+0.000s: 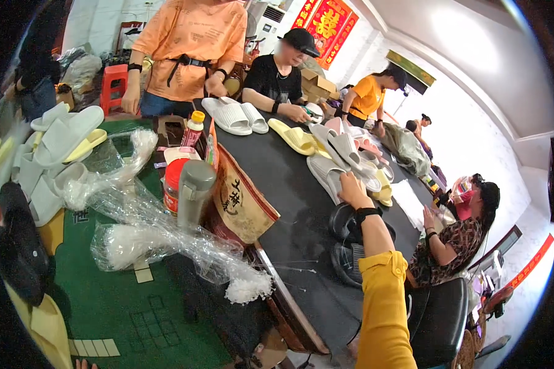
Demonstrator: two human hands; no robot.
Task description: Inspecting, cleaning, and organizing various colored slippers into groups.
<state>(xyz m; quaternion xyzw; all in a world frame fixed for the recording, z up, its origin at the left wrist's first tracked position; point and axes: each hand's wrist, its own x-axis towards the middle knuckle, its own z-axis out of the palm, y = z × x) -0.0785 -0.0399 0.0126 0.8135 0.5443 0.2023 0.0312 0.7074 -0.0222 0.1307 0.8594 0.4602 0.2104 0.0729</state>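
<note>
My right hand (353,191), below a yellow sleeve, reaches across the black table and closes on the near end of a grey slipper (326,173). More grey slippers (343,147), pale yellow slippers (295,138) and a pink slipper (369,145) lie around it. Just nearer than my wrist is a pair of black slippers (347,261). Only the fingertips of my left hand (85,365) show, at the lower edge by the green tabletop; they look spread, with nothing visible in them. Pale yellow slippers (48,329) lie closest to that hand.
Clear plastic bags with white pellets (126,246) lie on the green tabletop (160,332). Beside them stand a grey flask (194,194), a red-lidded jar (171,184) and a printed bag (237,194). Grey slippers (68,138) are piled at left. Several people work around the tables.
</note>
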